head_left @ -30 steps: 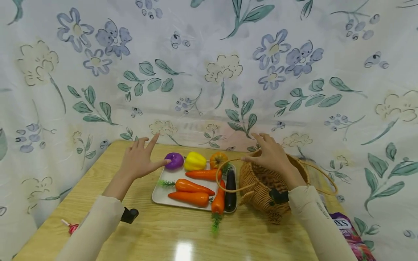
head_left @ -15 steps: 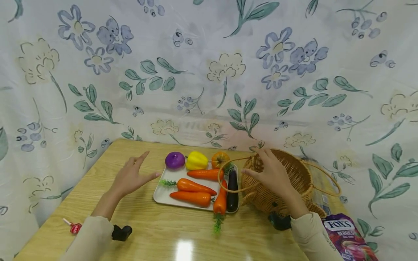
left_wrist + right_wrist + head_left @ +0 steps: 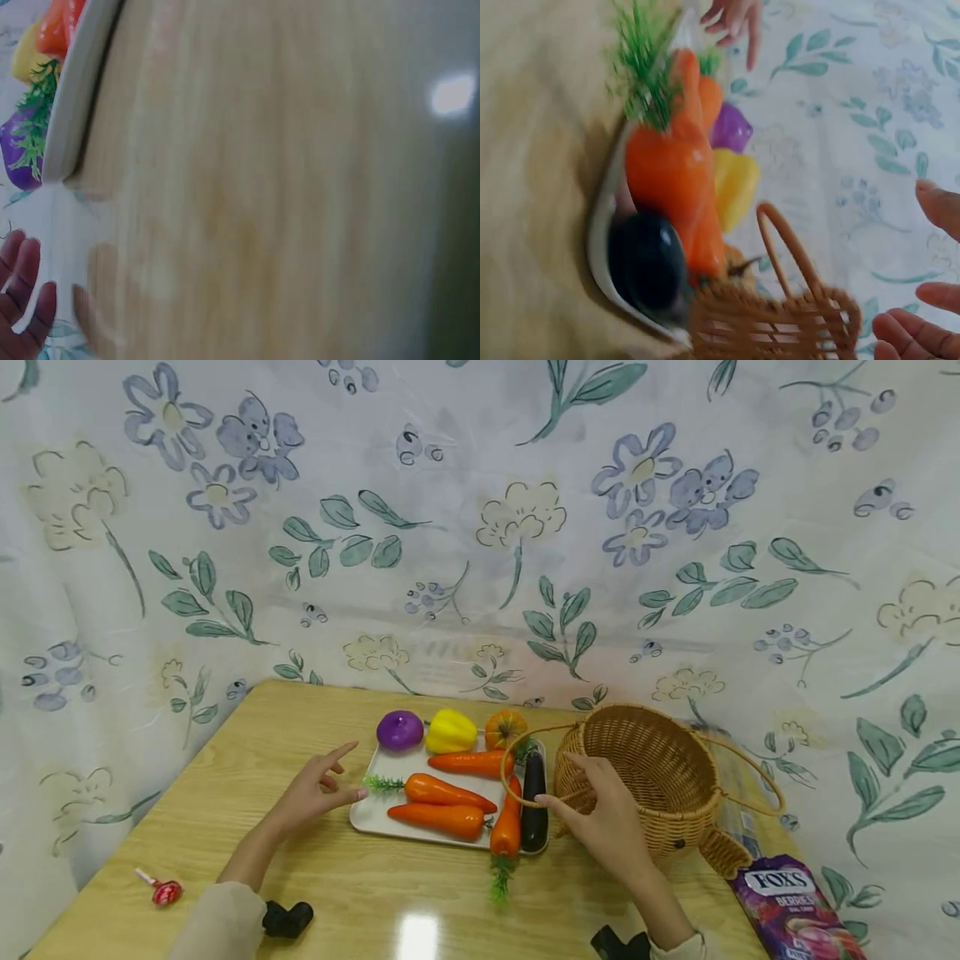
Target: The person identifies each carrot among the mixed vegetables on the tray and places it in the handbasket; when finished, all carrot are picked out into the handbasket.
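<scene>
The left hand point(image 3: 315, 789) hovers by the left edge of the white tray point(image 3: 367, 817), fingers relaxed and holding nothing. Above the wicker basket's point(image 3: 652, 760) left side is the right hand point(image 3: 607, 818), its thumb near the dark eggplant point(image 3: 533, 802) and the basket's loop handle; no grip on either shows. On the tray lie several orange carrots point(image 3: 446, 790), with a purple vegetable point(image 3: 401, 730), a yellow pepper point(image 3: 452, 732) and a small pumpkin point(image 3: 505, 729) along its back edge. In the right wrist view, the right fingers point(image 3: 922, 334) are spread apart beside the basket point(image 3: 772, 326).
A red lollipop point(image 3: 167, 892) lies at the table's left. A purple FOX'S bag point(image 3: 797, 906) rests at the right, near the basket. Behind the wooden table point(image 3: 360, 910) hangs a floral curtain point(image 3: 450, 552).
Both hands have come down and nearer the table. The right hand has moved off the basket's opening toward its left front side. The tray and vegetables stay in place.
</scene>
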The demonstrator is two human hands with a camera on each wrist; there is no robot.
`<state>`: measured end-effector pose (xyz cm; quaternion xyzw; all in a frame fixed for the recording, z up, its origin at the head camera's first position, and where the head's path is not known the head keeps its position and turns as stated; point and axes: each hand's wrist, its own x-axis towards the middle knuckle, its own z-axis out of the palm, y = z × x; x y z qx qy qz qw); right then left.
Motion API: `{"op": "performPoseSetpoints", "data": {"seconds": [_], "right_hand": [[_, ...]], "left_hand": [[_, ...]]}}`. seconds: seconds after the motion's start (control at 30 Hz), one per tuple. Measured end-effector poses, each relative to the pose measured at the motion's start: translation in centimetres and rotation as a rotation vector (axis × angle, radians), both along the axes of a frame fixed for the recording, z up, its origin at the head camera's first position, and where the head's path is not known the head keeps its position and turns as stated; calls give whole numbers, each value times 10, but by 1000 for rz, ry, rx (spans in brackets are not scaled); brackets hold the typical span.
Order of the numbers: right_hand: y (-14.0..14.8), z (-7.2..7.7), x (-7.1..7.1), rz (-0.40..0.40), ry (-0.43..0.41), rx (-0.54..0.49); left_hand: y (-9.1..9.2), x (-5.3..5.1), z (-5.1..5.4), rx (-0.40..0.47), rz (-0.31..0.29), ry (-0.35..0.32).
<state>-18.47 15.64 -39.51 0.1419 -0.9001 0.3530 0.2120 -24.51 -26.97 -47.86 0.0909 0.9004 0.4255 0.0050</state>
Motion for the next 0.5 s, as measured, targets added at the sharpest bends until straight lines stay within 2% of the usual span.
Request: {"op": "performPoseSetpoints", "data": {"seconds": [0.1, 0.2, 0.27, 0.37, 0.5], "right_hand": [[-9, -11, 11, 3, 29, -69], [-19, -23, 22, 10, 10, -111], [-25, -30, 29, 5, -1, -103], [-32, -38, 36, -6, 32, -63], [-40, -46, 39, -20, 70, -30]], "left_hand": [[-1, 2, -10, 40, -8, -22], [-3, 2, -20, 50, -18, -12], [-5, 2, -26, 38, -24, 6], [-7, -1, -32, 10, -37, 23], [-7, -5, -36, -4, -57, 56]]}}
